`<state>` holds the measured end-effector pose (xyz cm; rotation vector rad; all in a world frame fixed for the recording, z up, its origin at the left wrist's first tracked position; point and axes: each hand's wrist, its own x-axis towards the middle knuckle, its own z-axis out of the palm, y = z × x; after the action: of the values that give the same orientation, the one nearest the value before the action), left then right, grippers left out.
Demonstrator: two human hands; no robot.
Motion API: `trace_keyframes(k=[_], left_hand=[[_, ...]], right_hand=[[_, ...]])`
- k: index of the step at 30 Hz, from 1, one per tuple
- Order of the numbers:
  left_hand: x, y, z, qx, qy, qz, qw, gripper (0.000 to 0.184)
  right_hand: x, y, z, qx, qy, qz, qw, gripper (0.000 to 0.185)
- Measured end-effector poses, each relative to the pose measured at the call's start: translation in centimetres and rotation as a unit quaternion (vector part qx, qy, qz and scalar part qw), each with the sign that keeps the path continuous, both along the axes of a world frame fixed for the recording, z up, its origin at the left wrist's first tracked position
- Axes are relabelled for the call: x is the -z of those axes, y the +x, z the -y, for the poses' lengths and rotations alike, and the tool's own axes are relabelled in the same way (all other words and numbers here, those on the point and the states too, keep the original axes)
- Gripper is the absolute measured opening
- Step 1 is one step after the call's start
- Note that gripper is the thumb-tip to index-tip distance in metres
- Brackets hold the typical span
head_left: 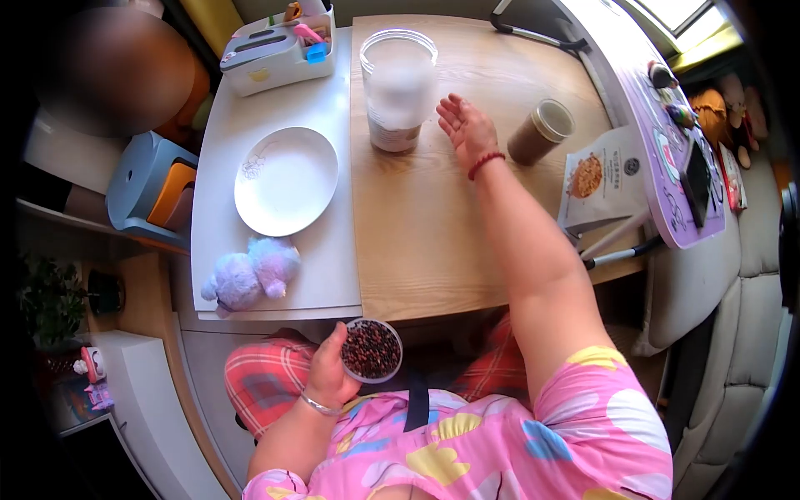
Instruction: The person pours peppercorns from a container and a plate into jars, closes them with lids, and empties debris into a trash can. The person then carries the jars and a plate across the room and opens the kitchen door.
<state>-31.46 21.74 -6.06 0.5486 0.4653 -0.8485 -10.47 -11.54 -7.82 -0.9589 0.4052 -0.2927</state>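
Your left hand (331, 375) holds a cup (372, 352) of dark red-brown beans (370, 348) over your lap, just off the near edge of the desk (433, 250). Its thumb lies along the rim; the other fingers are mostly hidden, closed around the side. You can see no label on the cup. Its round mouth faces up toward your head, so its long axis runs nearly along your line of sight, foreshortened.

Your right hand (468, 129) is over the desk with its fingers loosely extended, gripping nothing, between 2 containers. On its left, the tall clear container (398, 104) stands upright, long axis vertical, round top upward; pale marks on its wall are too blurred to read. On its right, the brown-filled jar (540, 133) also stands upright, round top upward.

Beyond the jar, a pale bag (617, 200) shows 1 picture of brown pieces, 1 dark round emblem and columns of print too small to read. The white plate (287, 187) carries 1 line-drawn flower.
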Motion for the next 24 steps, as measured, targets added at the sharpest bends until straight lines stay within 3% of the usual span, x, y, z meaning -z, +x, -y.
trace_keyframes(k=[4,8,9,13,20,22,24], left_hand=[[0.6,0.2,0.1,0.046,0.043,0.032,0.998,0.043],[0.9,0.4,0.3,0.066,0.04,0.054,0.996,0.042],[0.2,0.5,0.6,0.051,0.021,0.033,0.998,0.034],[0.6,0.3,0.5,0.065,0.022,0.053,0.996,0.033],[1.6,-1.1,0.0,0.038,0.042,0.023,0.998,0.035],[2.2,-1.6,-0.1,0.039,0.039,0.023,0.998,0.037],[2.6,-2.0,-0.2,0.039,0.048,0.002,0.998,0.039]], right_hand=[[0.8,3.5,1.1,-0.049,0.072,-0.046,0.995,0.043],[0.8,2.4,1.1,-0.067,0.048,-0.084,0.993,0.043],[0.8,1.8,1.0,-0.065,0.046,-0.088,0.993,0.043],[0.3,-1.9,-0.4,-0.127,0.029,-0.123,0.984,0.041],[-0.5,-10.6,-4.5,-0.208,0.034,-0.144,0.967,0.039],[-0.8,-12.5,-5.4,-0.279,0.032,-0.188,0.941,0.039],[-0.9,-13.1,-5.2,-0.257,-0.001,-0.145,0.955,0.036]])
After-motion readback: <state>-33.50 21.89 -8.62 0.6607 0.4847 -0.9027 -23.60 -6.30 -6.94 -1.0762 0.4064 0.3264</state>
